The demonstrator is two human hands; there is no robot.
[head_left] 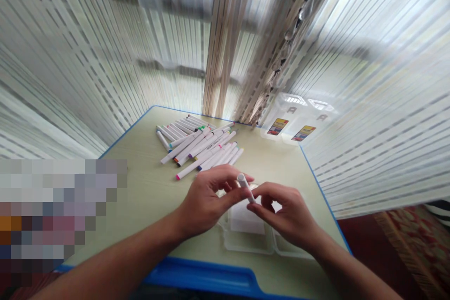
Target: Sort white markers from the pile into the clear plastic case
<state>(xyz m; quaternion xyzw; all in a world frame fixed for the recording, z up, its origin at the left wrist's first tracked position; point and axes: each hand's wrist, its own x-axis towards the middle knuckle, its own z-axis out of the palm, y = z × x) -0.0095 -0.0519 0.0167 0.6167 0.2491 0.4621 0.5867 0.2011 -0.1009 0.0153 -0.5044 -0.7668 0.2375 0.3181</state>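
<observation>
Head view.

Item: one white marker (245, 188), tilted, above the clear plastic case (249, 247). My left hand (207, 201) pinches it between thumb and fingers; my right hand (288, 213) pinches its lower part, thumb and forefinger closed.

Item: the clear plastic case, open on the worktop (130, 192), partly hidden by my hands; a pale rectangle (246, 218) shows within.

Item: loose markers (206, 143), white-barrelled, heaped beyond my left hand; coloured ends include pink, orange, teal, green, purple and dark blue. Any writing on the barrels: too small to read.

Item: clear plastic packaging (298, 115), at the far right corner. Two labels (277, 126), yellow, red and dark; lettering illegible.

Surround: string curtain (168, 37) behind; patterned rug (418, 243) at right.
</observation>
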